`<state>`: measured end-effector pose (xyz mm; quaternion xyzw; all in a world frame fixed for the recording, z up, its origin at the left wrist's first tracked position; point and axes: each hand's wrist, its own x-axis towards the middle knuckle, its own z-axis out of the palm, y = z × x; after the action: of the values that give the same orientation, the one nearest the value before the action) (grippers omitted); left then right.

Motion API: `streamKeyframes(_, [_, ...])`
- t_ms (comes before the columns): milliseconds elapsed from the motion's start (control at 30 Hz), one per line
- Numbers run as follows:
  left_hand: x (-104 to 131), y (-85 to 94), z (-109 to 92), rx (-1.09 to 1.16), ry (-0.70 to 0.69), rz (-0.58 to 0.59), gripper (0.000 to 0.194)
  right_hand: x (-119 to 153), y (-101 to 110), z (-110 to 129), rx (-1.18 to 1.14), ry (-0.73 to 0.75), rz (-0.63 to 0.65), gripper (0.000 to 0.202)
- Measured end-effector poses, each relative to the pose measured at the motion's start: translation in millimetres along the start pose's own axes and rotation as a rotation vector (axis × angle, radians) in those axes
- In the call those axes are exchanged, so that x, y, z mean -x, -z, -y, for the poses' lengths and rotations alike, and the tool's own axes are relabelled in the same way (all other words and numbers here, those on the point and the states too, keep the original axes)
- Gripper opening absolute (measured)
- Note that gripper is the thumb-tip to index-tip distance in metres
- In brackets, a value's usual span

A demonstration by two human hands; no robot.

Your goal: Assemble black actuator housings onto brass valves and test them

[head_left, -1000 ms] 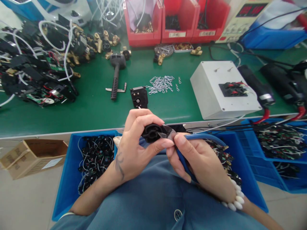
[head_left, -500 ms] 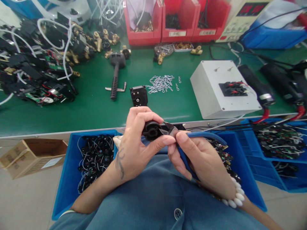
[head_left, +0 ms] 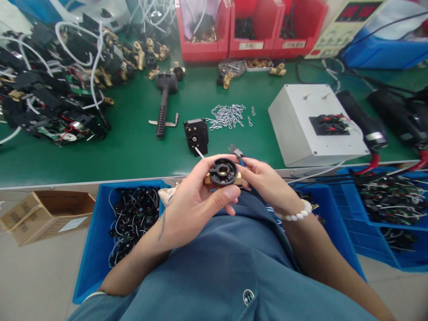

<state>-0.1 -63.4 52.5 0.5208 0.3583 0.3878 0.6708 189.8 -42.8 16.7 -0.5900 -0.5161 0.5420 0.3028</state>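
Note:
A round black plastic part with brass fitting [head_left: 223, 172] is held in my left hand [head_left: 197, 203], its open face turned up and the thumb along its lower edge. Close at its right side is my right hand [head_left: 270, 185], closed round the cutting pliers [head_left: 236, 153], whose metal jaws point up and left over the bench edge. Beyond my left hand a black gear housing [head_left: 195, 136] stands on the green bench [head_left: 133, 156], a white wire at its lower side. Metal spring clips [head_left: 227, 117] lie in a pile behind it.
Left of the clips lies a black-handled tool [head_left: 162, 107]. A grey box [head_left: 314, 129] stands at the right, and black electronic assemblies [head_left: 50, 98] are heaped at the left. Red bins [head_left: 203, 51] line the back. Blue crates [head_left: 87, 249] sit below the bench edge.
The pliers have left the black part and moved up beside it. My left hand has turned the part face up, showing brass. My right hand has shifted up and the wrist lies further left.

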Motion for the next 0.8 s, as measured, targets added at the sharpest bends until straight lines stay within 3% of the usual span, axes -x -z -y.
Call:
streamKeyframes(233, [1,-0.8,2,0.086,0.002,0.023,0.030,-16,9,1,0.731,0.055,-0.185,0.024])
streamKeyframes(433, [2,1.3,2,-0.031,-0.076,-0.046,0.029,-33,11,4,0.981,0.062,-0.355,0.024])
streamKeyframes(500, [-1,3.7,6,-0.117,-0.150,-0.108,0.027,-31,11,2,0.860,0.209,-0.456,0.022])
streamKeyframes(533, [-3,4.7,9,-0.157,-0.204,-0.143,0.028,-27,9,2,0.726,0.299,-0.449,0.023])
streamKeyframes(600, [-8,5.6,16,-0.216,-0.310,-0.215,0.032,-15,0,0,0.313,0.438,-0.245,0.035])
streamKeyframes(667, [-12,3.7,21,-0.258,-0.355,-0.266,0.035,1,-14,-3,-0.135,0.458,0.076,0.052])
streamKeyframes(700, [-13,2.0,23,-0.284,-0.351,-0.270,0.034,9,-22,-5,-0.292,0.434,0.172,0.057])
streamKeyframes(800, [-15,-1.4,23,-0.351,-0.321,-0.168,0.031,23,-39,-9,-0.500,0.353,0.171,0.051])
